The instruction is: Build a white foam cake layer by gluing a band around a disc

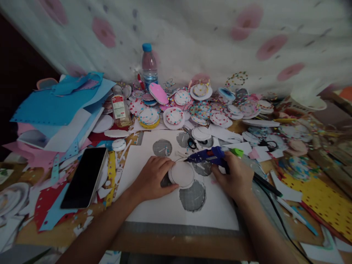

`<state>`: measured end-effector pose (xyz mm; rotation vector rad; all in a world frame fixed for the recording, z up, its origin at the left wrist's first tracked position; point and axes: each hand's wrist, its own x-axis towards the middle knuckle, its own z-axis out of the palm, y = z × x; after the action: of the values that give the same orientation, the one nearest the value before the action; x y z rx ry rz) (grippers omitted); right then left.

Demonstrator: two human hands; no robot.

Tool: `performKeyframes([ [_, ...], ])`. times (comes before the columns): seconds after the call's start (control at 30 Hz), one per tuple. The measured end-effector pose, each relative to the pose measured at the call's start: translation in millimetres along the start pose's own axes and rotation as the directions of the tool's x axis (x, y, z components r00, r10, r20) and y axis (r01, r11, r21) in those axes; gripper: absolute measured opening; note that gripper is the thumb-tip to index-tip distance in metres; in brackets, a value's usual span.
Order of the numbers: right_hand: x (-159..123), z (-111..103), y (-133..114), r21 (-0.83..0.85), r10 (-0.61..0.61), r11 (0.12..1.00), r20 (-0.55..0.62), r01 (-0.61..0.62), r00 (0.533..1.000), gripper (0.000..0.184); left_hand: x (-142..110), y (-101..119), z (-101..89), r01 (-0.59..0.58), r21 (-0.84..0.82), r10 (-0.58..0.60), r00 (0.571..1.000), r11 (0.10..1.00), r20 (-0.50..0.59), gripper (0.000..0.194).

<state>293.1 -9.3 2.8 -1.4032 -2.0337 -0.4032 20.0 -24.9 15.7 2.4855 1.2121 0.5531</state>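
Note:
My left hand [155, 178] grips a white paper disc [182, 174] at its left edge, between thumb and fingers. A blue hot glue gun [206, 155] is in my right hand [233, 176], its nozzle pointing left at the disc's upper rim. Whether the tip touches the disc I cannot tell. Under both hands lies a white sheet [154, 212] with several round holes cut through it, showing a grey surface below. Black-handled scissors [192, 143] rest just behind the glue gun, beside another small stack of white discs [201, 133].
Many decorated paper hats [175, 116] crowd the back of the table. A water bottle [150, 66] and a labelled bottle [121, 110] stand among them. A phone [84, 178] lies left, below stacked coloured sheets [55, 106]. The glue gun's cord [280, 216] trails right, near yellow dotted paper [321, 198].

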Motion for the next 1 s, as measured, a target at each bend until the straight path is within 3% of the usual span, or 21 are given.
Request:
performKeyframes([
  [0.5,1.9,-0.5,-0.5,0.004,-0.041,0.999,-0.008,0.041,0.999,0.018,-1.9,-1.2,-0.8,-0.024,0.055,0.024,1.000,0.998,-0.003,0.050],
  [1.0,-0.8,2.6,-1.0,0.019,0.016,1.000,-0.019,-0.016,1.000,0.016,-2.1,-2.5,1.7,-0.055,0.016,0.056,0.997,0.998,-0.047,0.049],
])
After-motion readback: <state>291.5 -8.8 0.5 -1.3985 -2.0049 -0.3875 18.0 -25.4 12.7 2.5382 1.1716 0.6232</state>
